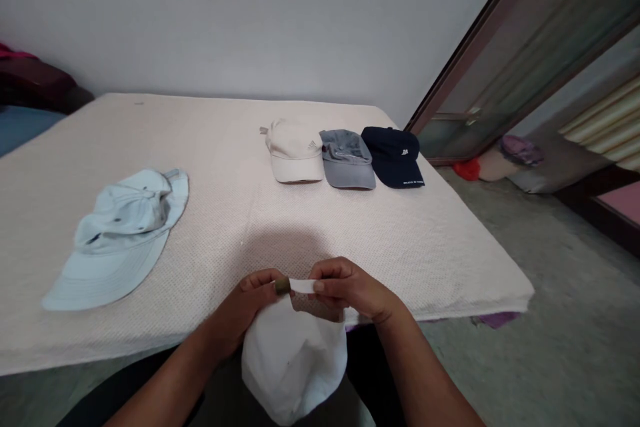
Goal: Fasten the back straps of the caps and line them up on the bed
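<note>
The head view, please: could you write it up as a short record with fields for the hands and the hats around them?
left hand: grip on the back strap of the white cloth cap
right hand: pinches the same strap's other end
white cap: hangs below both hands, at the bed's near edge
left on bed: pale blue wide-brimmed sun hat
far row, left to right: cream cap, grey cap, navy cap

Three caps (345, 157) are laid side by side, touching, at the far right of the bed (225, 227). A brimmed hat (123, 233) is placed well apart, at the left. Another cap (293, 360) is held before the near edge.
</note>
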Tool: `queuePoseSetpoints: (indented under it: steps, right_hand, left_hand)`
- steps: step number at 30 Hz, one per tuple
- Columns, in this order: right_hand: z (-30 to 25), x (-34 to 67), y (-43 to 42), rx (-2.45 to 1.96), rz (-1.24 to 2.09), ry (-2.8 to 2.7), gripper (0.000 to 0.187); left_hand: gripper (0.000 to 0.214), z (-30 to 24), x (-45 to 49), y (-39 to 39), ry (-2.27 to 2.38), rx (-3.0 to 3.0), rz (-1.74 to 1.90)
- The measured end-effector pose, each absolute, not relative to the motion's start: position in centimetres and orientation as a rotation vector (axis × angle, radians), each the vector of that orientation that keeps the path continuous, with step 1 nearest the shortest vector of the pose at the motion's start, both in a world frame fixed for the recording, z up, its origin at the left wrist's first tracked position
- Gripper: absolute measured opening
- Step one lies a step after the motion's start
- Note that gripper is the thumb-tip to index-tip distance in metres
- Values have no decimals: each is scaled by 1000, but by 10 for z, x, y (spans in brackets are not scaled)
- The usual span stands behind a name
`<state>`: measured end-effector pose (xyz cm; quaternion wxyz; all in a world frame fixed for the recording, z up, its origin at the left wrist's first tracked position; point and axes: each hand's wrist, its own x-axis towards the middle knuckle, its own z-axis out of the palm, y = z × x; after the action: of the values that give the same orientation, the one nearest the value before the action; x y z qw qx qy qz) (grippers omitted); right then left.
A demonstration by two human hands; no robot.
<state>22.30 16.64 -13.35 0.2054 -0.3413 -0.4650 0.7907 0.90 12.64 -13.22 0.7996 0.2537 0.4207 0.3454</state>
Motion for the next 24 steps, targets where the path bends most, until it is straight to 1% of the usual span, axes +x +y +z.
queuePoseSetpoints:
  steps: [3,10,15,24]
  right_hand:
    - [-133,222,166,-871,2192,-1272,23]
    - [-133,221,166,-833,2195,-1219,17]
    - [-133,220,167,-881,2171,-1236,19]
    - [-134,219,168,-925,2169,-1226,18]
  left_hand:
    - [14,-133,9,125,905,568,727]
    - [13,-133,10,125,896,554,711]
    - [12,-133,9,125,898,509,734]
    - [15,-132,10,125,905,503,749]
